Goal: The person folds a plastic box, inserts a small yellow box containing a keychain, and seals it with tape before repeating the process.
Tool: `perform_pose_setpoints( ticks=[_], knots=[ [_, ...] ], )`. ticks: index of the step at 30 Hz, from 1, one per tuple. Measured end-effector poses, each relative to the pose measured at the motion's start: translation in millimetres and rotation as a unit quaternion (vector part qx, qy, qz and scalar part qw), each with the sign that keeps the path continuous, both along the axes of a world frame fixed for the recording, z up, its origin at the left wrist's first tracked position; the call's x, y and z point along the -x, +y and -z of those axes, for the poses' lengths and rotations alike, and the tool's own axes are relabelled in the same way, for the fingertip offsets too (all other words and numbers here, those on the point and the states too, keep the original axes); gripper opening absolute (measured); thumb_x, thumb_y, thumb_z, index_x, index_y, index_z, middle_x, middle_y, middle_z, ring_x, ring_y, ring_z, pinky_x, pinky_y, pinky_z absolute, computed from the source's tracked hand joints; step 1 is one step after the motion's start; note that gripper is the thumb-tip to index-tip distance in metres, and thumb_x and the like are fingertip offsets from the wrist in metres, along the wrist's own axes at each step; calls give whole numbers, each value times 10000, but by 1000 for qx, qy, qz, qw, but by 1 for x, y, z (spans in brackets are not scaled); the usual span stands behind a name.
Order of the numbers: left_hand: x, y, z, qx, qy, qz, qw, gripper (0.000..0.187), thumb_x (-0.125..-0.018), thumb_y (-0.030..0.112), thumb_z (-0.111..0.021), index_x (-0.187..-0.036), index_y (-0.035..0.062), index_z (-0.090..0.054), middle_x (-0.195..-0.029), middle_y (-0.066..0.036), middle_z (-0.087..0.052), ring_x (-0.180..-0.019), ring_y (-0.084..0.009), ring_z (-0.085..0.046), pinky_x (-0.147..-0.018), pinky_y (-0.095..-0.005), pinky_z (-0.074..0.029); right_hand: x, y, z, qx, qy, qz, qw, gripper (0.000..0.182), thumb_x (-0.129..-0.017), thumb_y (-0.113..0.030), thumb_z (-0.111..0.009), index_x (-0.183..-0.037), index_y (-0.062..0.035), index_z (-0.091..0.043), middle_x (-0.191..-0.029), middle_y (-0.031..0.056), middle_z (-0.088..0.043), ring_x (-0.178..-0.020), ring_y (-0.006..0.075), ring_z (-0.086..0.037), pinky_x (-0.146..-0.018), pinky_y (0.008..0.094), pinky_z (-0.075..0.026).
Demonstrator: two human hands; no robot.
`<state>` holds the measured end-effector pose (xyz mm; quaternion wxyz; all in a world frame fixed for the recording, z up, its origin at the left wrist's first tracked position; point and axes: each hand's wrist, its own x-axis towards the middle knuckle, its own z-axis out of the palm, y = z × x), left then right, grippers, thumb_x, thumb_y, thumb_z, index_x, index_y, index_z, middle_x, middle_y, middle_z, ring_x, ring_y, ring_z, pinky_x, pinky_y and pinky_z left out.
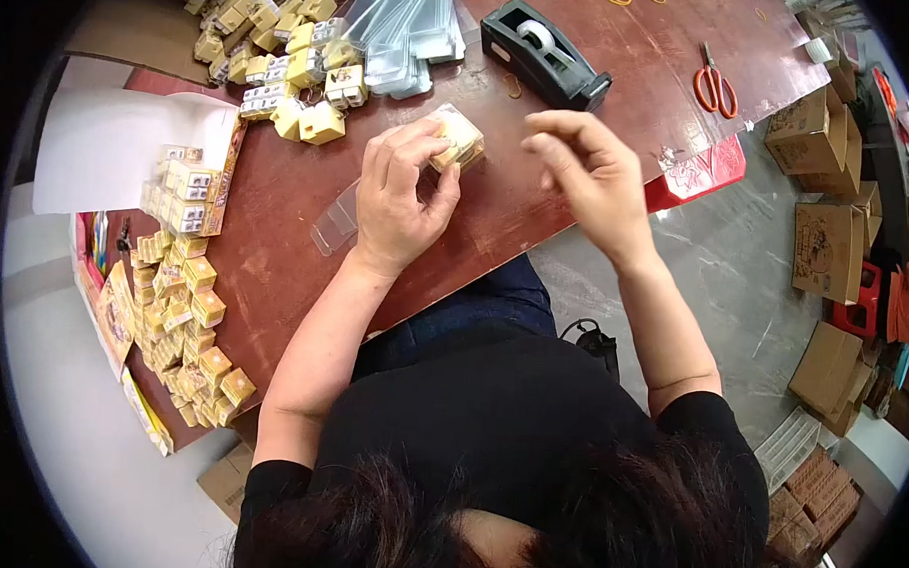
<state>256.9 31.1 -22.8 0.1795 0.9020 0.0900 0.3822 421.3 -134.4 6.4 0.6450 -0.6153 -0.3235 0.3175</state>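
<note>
A small yellow printed box (463, 142) is in my left hand (403, 192), gripped between the thumb and fingers just above the table. My right hand (596, 184) is raised to the right of the box, apart from it. Its thumb and index fingertip come together in a pinch; what they hold, if anything, is too small to make out. A clear plastic sleeve (336, 223) lies on the table beside my left wrist, partly hidden by it. Beyond my hands stands a black tape dispenser (543, 57) with a roll of tape.
Clear plastic sleeves (408, 42) and yellow box-shaped pieces (323, 125) are heaped at the far side. Stacked small boxes (198, 305) and an open carton (218, 166) stand at left. Orange-handled scissors (717, 90) lie at right, near a red stool (714, 173).
</note>
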Motion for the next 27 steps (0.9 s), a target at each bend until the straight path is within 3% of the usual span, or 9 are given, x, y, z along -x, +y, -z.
perform_pose_setpoints(
  ticks=[3, 7, 9, 16, 19, 21, 24, 26, 27],
  knots=[
    [-1, -3, 3, 33, -18, -1, 999, 444, -780, 16, -773, -1159, 87, -552, -1269, -127, -651, -1115, -335, -605, -961, -419, -501, 22, 20, 7, -34, 62, -76, 995, 573, -986, -58, -668, -1506, -52, -428, -967, 26, -704, -747, 31, -584, -637, 183, -475],
    [-1, -2, 6, 45, -56, 28, 997, 470, -779, -12, -761, -1183, 99, -548, -1298, -124, -634, -1133, -345, -594, -952, -430, -504, 27, 30, 4, -20, 66, -73, 995, 615, -980, -75, -682, -1523, -57, -392, -948, 22, -695, -753, 29, -580, -626, 181, -464],
    [1, -1, 7, 33, -59, 36, 997, 506, -776, -29, -754, -1216, 110, -547, -1316, -117, -621, -1140, -344, -587, -948, -430, -506, 26, 30, 2, 4, 72, -71, 995, 617, -973, -39, -655, -1522, -39, -373, -928, 9, -680, -823, 40, -590, -751, 211, -470],
    [4, -5, 1, -18, 16, 3, 1000, 483, -758, -59, -749, -1186, 132, -635, -1329, -102, -586, -1145, -322, -582, -952, -409, -503, 26, 33, 16, 13, 78, -78, 994, 613, -972, -58, -668, -1511, -45, -378, -918, 4, -681, -837, 46, -602, -746, 215, -467],
    [2, -6, 0, 5, 10, -4, 1000, 420, -775, -33, -743, -1154, 131, -665, -1322, -87, -590, -1134, -319, -579, -943, -415, -510, 27, 38, 30, -27, 37, -35, 998, 570, -951, -92, -713, -1455, -47, -451, -853, -3, -672, -767, 39, -583, -694, 219, -467],
    [3, -7, -1, 13, 8, -1, 1000, 422, -775, -27, -750, -1157, 131, -665, -1321, -86, -592, -1136, -318, -580, -944, -414, -510, 22, 35, 28, 113, -75, -22, 990, 519, -919, -131, -764, -1374, -44, -529, -782, -6, -653, -700, 33, -561, -633, 225, -463],
    [3, -5, -2, -2, 16, 4, 1000, 390, -776, -12, -763, -1130, 125, -674, -1325, -94, -592, -1147, -325, -579, -960, -412, -500, -1, 17, 21, 24, -187, 67, 980, 498, -897, -156, -794, -1326, -39, -568, -716, -16, -626, -645, 36, -539, -598, 231, -459],
    [2, -5, 0, 4, 13, 7, 1000, 390, -776, -11, -763, -1131, 124, -673, -1326, -95, -590, -1149, -325, -578, -962, -412, -498, -38, 12, 6, -84, -140, 181, 970, 407, -901, -158, -789, -1238, -17, -609, -873, 34, -667, -757, 75, -603, -677, 243, -512],
    [2, -5, 1, 4, 12, 2, 1000, 391, -776, -10, -763, -1132, 123, -671, -1327, -97, -588, -1152, -325, -576, -965, -411, -496, -63, 8, 1, -34, -206, 211, 955, 376, -943, -77, -724, -1285, -11, -582, -985, 44, -655, -901, 99, -619, -843, 252, -520]
  ],
)
